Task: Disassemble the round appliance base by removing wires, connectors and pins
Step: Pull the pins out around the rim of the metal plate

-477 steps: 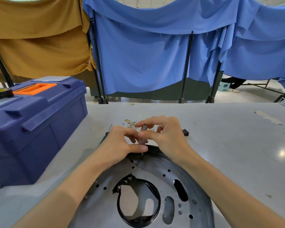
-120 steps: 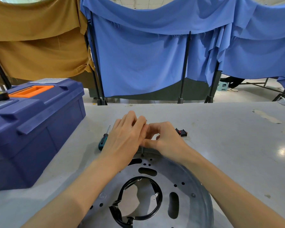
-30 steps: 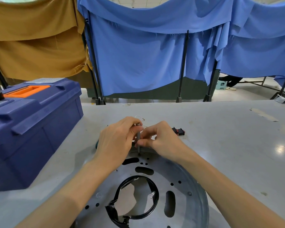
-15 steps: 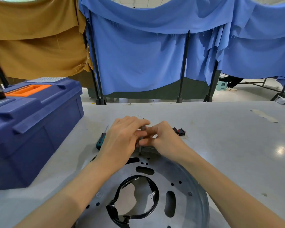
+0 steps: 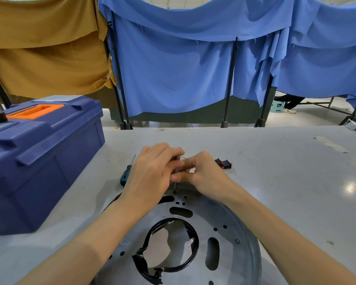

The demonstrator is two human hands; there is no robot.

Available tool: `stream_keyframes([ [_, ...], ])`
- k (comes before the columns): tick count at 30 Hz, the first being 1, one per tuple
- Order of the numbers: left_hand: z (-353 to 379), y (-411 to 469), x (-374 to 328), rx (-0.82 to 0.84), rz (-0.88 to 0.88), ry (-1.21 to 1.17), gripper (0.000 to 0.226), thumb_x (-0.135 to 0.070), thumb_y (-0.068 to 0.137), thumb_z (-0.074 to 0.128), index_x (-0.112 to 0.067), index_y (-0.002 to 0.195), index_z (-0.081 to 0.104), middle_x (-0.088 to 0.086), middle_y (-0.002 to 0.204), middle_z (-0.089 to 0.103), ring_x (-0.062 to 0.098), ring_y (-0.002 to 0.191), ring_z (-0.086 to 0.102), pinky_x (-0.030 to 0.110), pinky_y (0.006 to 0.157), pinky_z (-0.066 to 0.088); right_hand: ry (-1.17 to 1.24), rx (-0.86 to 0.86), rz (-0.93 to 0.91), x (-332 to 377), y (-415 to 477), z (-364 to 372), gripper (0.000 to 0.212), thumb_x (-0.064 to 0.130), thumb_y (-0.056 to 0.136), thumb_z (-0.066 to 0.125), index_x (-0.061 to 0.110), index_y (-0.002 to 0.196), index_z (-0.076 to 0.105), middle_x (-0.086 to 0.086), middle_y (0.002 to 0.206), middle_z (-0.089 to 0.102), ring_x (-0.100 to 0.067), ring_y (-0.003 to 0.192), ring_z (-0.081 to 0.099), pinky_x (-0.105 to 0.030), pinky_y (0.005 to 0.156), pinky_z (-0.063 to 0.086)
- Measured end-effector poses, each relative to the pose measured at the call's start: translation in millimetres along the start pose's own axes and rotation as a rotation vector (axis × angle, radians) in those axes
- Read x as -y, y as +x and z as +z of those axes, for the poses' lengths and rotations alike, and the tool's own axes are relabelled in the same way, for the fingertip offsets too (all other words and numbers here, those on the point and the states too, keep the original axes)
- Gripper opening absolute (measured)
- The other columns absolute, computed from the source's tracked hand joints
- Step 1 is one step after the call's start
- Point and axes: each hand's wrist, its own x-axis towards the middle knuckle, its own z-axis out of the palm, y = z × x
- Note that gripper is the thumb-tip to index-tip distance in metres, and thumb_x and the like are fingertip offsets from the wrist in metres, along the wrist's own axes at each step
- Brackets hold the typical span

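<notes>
Metal round base (image 5: pixel 230 223) lies on the bench (image 5: pixel 286 171), nearest me. At its far rim my left hand (image 5: pixel 152 173) and right hand (image 5: pixel 206 173), touching, pinch an upright grey pin (image 5: pixel 177 159). I'd pull straight up, not sideways. Beyond the base lies a black connector (image 5: pixel 223 163).

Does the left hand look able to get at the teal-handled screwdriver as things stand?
Probably yes: the screwdriver lies right beside the left hand, nothing between them. But that hand pinches the upright pin, so it must let go first.
</notes>
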Motion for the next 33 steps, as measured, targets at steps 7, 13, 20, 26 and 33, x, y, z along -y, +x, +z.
stream_keyframes([
  [7, 1.1, -2.5, -1.0, 0.023, -0.016, 0.048, 0.032, -0.037, 0.085, 0.065, -0.011, 0.07, 0.055, -0.002, 0.065, 0.052, 0.016, 0.06, 0.046, 0.033, 0.061, 0.043, 0.03, -0.013, -0.039, -1.9, 0.8, 1.0, 0.012, 0.003, 0.08, 0.075, 0.0, 0.071, 0.068, -0.008, 0.062, 0.064, -0.004, 0.06, 0.051, -0.017, 0.057, 0.046],
  [13, 0.9, -2.3, 1.5, 0.01, -0.042, 0.012, 0.022, -0.018, 0.093, 0.056, -0.012, 0.113, 0.061, -0.002, 0.086, 0.063, 0.012, 0.08, 0.053, 0.032, 0.075, 0.044, 0.0, 0.025, -0.027, -1.3, 1.6, 0.4, 0.012, 0.01, 0.084, 0.072, 0.001, 0.077, 0.073, -0.025, 0.078, 0.068, -0.04, 0.082, 0.063, -0.044, 0.085, 0.049],
  [20, 1.7, -1.8, 1.0, 0.008, -0.05, 0.037, 0.019, -0.026, 0.093, 0.053, -0.009, 0.089, 0.061, 0.001, 0.083, 0.06, 0.014, 0.074, 0.048, 0.035, 0.069, 0.043, 0.007, -0.005, -0.072, -2.2, 1.3, 2.1, 0.016, 0.018, 0.079, 0.079, 0.004, 0.082, 0.072, -0.015, 0.074, 0.068, -0.018, 0.065, 0.058, -0.039, 0.074, 0.051],
  [26, 0.0, -3.2, 1.8, 0.021, -0.072, 0.05, 0.016, -0.027, 0.092, 0.058, -0.013, 0.085, 0.056, -0.003, 0.075, 0.056, 0.014, 0.067, 0.048, 0.033, 0.068, 0.043, 0.025, 0.035, -0.085, -3.4, 1.1, 1.2, 0.01, 0.005, 0.083, 0.072, 0.013, 0.086, 0.077, -0.003, 0.08, 0.076, -0.014, 0.08, 0.07, -0.018, 0.08, 0.054],
  [33, 0.1, -1.8, 3.1, 0.054, -0.042, 0.067, 0.009, -0.012, 0.092, 0.053, -0.009, 0.093, 0.061, 0.001, 0.085, 0.063, 0.019, 0.077, 0.057, 0.033, 0.072, 0.04, -0.012, 0.028, -0.05, -4.1, 1.6, 0.7, 0.008, 0.012, 0.085, 0.071, 0.005, 0.088, 0.076, -0.008, 0.083, 0.074, -0.019, 0.083, 0.068, -0.03, 0.085, 0.054],
])
